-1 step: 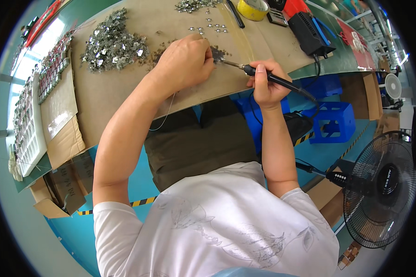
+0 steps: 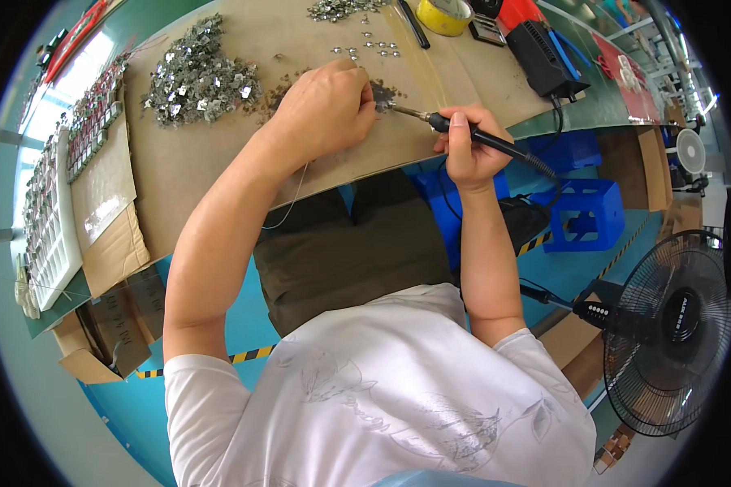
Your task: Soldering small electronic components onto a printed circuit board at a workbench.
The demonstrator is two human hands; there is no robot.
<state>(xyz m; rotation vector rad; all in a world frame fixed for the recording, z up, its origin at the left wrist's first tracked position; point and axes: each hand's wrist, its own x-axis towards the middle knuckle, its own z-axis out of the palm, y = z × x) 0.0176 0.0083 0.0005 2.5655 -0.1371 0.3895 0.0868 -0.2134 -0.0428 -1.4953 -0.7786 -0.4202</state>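
Observation:
My right hand (image 2: 475, 150) grips the black handle of a soldering iron (image 2: 494, 143). The iron's metal tip points left, to a spot just beside my left fingers, over a dark, scorched-looking patch (image 2: 383, 92) on the brown board. My left hand (image 2: 326, 109) is closed, its fingertips turned down and hidden behind the knuckles, so what it pinches does not show. A thin pale wire (image 2: 299, 188) hangs from below my left wrist over the table edge. Just beyond the left hand, small metal parts (image 2: 382, 46) lie in short rows.
A large heap of small metal pieces (image 2: 195, 77) lies left, a smaller pile (image 2: 337, 8) at the back. Yellow tape (image 2: 444, 18), a black pen-like tool (image 2: 414, 24) and a black box (image 2: 544, 61) stand back right. Wired parts (image 2: 97, 114) fill the left edge. A fan (image 2: 678, 321) stands right.

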